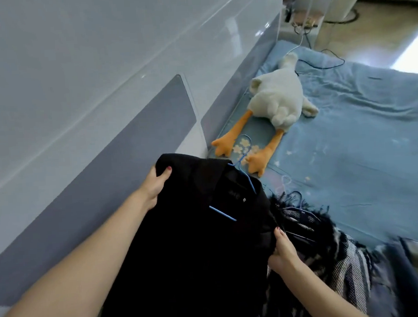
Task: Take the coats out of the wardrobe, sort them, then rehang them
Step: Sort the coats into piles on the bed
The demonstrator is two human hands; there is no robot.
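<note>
I have both hands on the black coat (184, 253), which lies spread between them over the near end of the bed (365, 163). My left hand (155, 183) grips the coat's far left shoulder, thumb curled over the top of the cloth and the other fingers tucked out of sight underneath. My right hand (283, 250) pinches the coat's right edge, fingers bunched on the fabric with the index finger lying along it. Between the two grips, just inside the collar, I can see the blue hanger (222, 213) still threaded through the coat, its hook poking out beyond the collar toward the plush goose (276, 98). The goose lies well past my left fingertips on the blue bedsheet, its orange feet close to the hanger hook. Directly under and to the right of my right fingers sits a striped, fringed garment (341, 260) on another hanger, touching the coat's edge. Left of my left hand runs the grey padded headboard (106, 179).
</note>
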